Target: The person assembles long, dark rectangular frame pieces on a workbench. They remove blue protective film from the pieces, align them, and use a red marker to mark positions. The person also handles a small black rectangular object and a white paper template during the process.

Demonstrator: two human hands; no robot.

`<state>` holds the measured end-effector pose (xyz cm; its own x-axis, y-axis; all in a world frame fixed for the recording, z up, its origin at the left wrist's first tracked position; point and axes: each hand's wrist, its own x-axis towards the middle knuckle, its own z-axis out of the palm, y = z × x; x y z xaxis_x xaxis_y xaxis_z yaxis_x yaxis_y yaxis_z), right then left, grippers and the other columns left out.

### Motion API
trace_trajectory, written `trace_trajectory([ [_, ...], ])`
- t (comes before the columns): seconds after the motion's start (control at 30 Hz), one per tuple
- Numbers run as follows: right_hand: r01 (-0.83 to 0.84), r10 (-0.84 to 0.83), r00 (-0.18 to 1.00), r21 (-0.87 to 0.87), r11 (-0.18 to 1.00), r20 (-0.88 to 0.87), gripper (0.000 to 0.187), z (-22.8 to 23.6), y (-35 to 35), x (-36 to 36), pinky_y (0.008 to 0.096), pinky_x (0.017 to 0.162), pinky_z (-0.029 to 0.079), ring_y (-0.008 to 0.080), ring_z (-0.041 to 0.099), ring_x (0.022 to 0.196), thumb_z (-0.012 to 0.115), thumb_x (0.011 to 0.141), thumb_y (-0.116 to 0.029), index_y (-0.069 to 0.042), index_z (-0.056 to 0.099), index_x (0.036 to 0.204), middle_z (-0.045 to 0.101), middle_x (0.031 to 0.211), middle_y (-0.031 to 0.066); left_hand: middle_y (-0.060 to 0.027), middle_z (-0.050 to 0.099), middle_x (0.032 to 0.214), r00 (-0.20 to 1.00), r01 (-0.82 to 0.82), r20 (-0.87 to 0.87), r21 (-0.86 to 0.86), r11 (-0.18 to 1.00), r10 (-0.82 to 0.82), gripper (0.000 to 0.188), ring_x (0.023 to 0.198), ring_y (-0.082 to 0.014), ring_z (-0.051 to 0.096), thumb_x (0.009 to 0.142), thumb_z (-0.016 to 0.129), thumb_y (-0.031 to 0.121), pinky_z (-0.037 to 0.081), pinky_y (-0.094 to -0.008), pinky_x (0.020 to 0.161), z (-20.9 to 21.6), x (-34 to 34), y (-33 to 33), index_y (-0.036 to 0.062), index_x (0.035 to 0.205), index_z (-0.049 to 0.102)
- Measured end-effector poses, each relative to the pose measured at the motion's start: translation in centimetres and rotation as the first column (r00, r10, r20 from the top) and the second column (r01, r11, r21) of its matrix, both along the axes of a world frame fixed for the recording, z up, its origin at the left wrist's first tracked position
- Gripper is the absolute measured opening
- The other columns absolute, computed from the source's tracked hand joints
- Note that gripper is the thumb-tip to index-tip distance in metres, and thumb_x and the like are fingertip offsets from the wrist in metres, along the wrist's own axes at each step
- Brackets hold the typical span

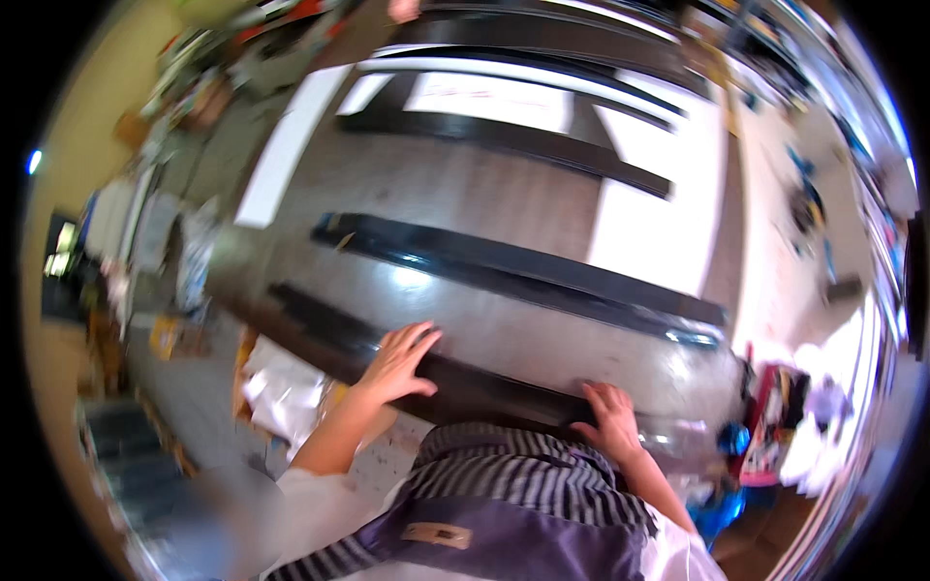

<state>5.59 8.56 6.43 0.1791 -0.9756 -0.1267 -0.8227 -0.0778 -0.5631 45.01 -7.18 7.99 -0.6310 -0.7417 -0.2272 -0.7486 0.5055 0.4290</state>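
A long dark strip lies along the near edge of the brown table, just in front of my body. My left hand rests over its left half, fingers stretched out and apart, holding nothing. Toward the strip's right end, my right hand lies with its thumb and fingers apart, also holding nothing. Whether the palms press on the strip or only hover cannot be made out. Farther in, a bundle of long black strips crosses the table, its right end shiny as if wrapped in clear plastic.
Another dark strip lies farther back, among white sheets. A person's hand shows at the far edge. Left of the table stands an open carton with white plastic. Red and blue items crowd the right side.
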Motion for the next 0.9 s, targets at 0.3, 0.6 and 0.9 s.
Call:
trace_trajectory([
  [0.3,-0.056,0.070,0.976,0.072,0.996,-0.207,0.072,-1.2,2.8,-0.5,0.0395,0.104,0.038,0.0270,0.052,0.116,0.076,0.072,-0.019,-0.002,0.049,0.136,0.057,0.121,0.0108,-0.0097,0.053,0.119,0.970,0.206,0.142,-0.054,0.977,-0.197,0.080,0.114,-0.0299,0.052,0.055,0.089,0.011,0.035,-0.0458,0.104,-2.3,-0.6,0.5,0.0099,0.127,0.053],
  [0.6,-0.030,0.018,0.974,-0.051,0.998,-0.227,0.053,-3.4,3.6,-0.4,0.0378,0.097,0.043,0.0257,0.053,0.111,0.056,0.085,-0.016,-0.005,0.052,0.136,0.057,0.117,0.0096,-0.0112,0.052,0.118,0.946,0.252,0.220,-0.036,0.967,-0.238,0.082,0.115,-0.0305,0.051,0.057,0.088,0.014,0.035,-0.0464,0.104,-1.8,-1.0,0.5,0.0124,0.131,0.052],
  [0.9,-0.097,0.114,0.964,0.081,0.992,-0.241,0.074,-3.2,2.8,-0.9,0.0404,0.098,0.043,0.0307,0.050,0.112,0.071,0.070,-0.018,-0.008,0.048,0.139,0.054,0.122,0.0119,-0.0129,0.053,0.113,0.940,0.236,0.248,0.027,0.971,-0.236,0.060,0.114,-0.0340,0.050,0.061,0.080,0.010,0.040,-0.0454,0.096,-2.7,-1.3,0.0,0.0091,0.115,0.054],
])
